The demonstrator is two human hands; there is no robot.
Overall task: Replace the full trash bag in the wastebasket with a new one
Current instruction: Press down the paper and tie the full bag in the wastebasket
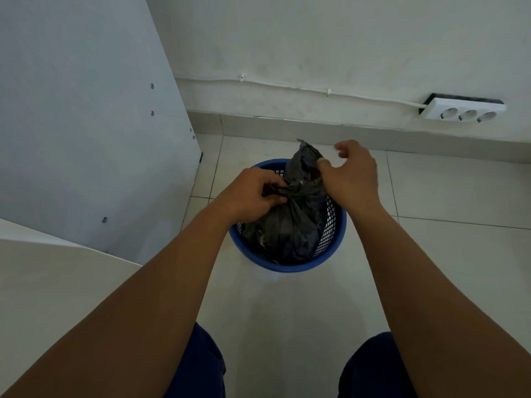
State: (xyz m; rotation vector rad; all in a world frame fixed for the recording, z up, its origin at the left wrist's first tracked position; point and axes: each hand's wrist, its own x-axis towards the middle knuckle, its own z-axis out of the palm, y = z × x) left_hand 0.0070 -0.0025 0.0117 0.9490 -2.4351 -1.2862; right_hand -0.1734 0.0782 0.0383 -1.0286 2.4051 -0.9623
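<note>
- The wastebasket (pixel 287 265) is the landmark: a round blue plastic tub with a smooth solid rim and lattice walls, standing on the pale tiled floor (pixel 431 254).
- The trash bag (pixel 287 228) sits inside the wastebasket, a thin, dark grey, crinkled film gathered into a twisted neck above the rim, with one loose tail sticking up on the far side.
- The left hand (pixel 253 193) hovers over the wastebasket's left rim, its grip closed around a twisted strand of the bag's neck, fingers curled.
- The right hand (pixel 350 176) is above the wastebasket's far right rim; its thumb and fingers pinch the bag's upper fold, while the other fingers stick out loosely towards the wall.
- Left of the wastebasket, close but not touching, stands a flat grey-white panel (pixel 86 124) with small screw heads; a pale tabletop (pixel 43 282) edge lies nearer the person on that side.
- Beyond the wastebasket, a strip of floor separates it from the baseboard and the white wall (pixel 316 38).
- Right of the wastebasket the floor runs open; higher up, a white triple socket strip (pixel 462 109) is fixed to the wall, fed by a clipped white cable (pixel 287 86).
- Nearer than the wastebasket, the floor lies bare between the person's dark blue knees (pixel 201 369).
</note>
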